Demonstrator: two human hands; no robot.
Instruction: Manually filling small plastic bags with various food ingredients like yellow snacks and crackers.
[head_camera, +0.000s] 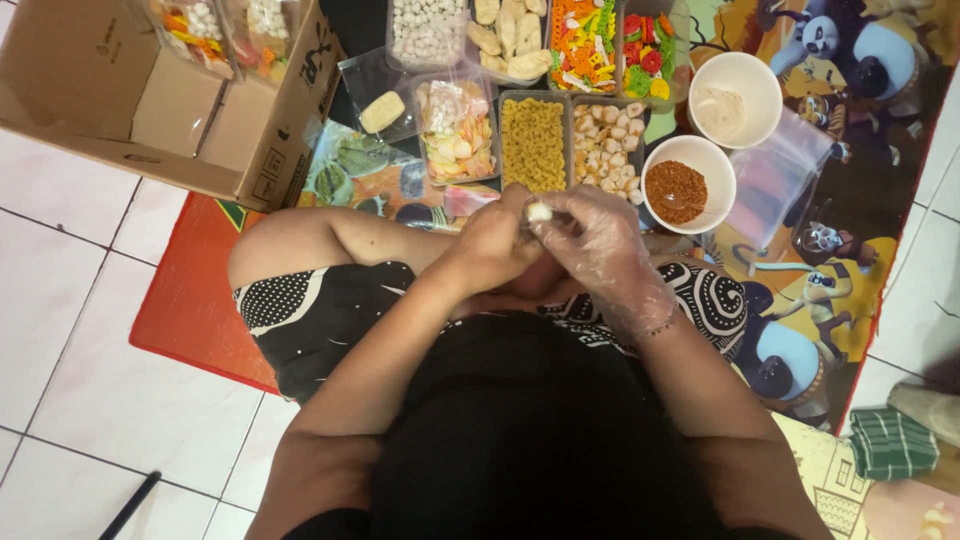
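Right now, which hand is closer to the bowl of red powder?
The right hand. It sits just beside the bowl of red powder, below its left rim. The left hand is farther off, on the right hand's other side.

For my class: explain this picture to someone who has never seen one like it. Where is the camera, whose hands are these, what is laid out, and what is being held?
There is one picture, from a camera on a seated person's head, looking straight down. No machine is involved. The left hand is bare; the right hand wears a thin clear glove. Together they pinch a small pale piece. In front, on a colourful mat, lie clear trays of snacks, a bowl of reddish powder, a bowl of pale powder and a cardboard box.
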